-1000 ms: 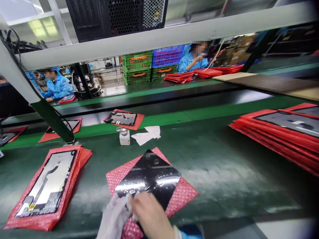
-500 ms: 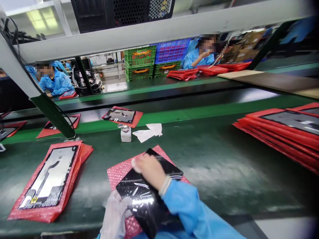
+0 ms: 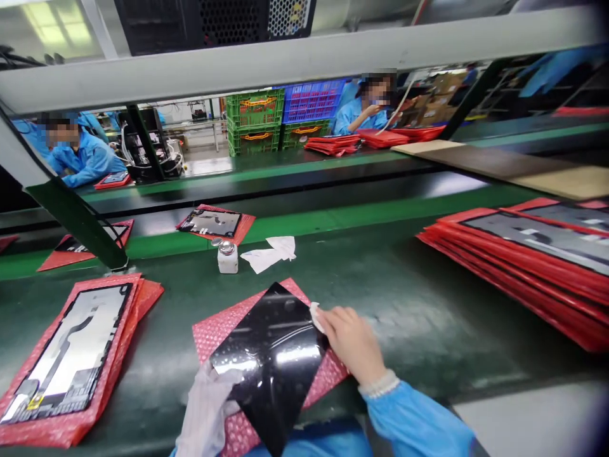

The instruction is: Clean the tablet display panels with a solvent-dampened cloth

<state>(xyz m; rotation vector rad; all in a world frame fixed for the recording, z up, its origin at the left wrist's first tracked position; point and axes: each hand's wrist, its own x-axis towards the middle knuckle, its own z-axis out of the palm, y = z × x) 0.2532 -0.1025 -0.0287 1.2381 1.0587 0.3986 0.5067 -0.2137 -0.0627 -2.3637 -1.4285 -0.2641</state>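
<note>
White cloth, a small folded wad [image 3: 316, 315] of it, sits pressed under the closed fingertips of the right hand [image 3: 354, 343], which comes out of a blue sleeve and bears on the right edge of a glossy black rectangular glass panel [image 3: 271, 355]. The panel lies cornerwise on a pink-red bubble-wrap pouch [image 3: 214, 330] at the near edge of the dark green tabletop [image 3: 404, 304]. The left hand [image 3: 204, 406], wrapped in white fabric, rests at the panel's near left corner; whether its fingers are curled or flat cannot be told. The step in hand reads as wiping the glass face. The streaked middle and near end look as if they call for steady strokes, with the left hand keeping the panel from sliding on the pouch. Just beyond stand a small white bottle with a metal cap [image 3: 227, 257] and some crumpled white wipes [image 3: 269, 254]. To the left lies a stack of red pouches topped by a silver-backed panel [image 3: 71, 355], and to the right a taller stack of red pouches [image 3: 523, 254]. Across the belt sit people in blue coats, with green and blue plastic crates [image 3: 254, 120] behind them. No brand or writing is readable: a yellow tag [image 3: 32, 401] on the left panel and the orange marks on the crates are too small.
</note>
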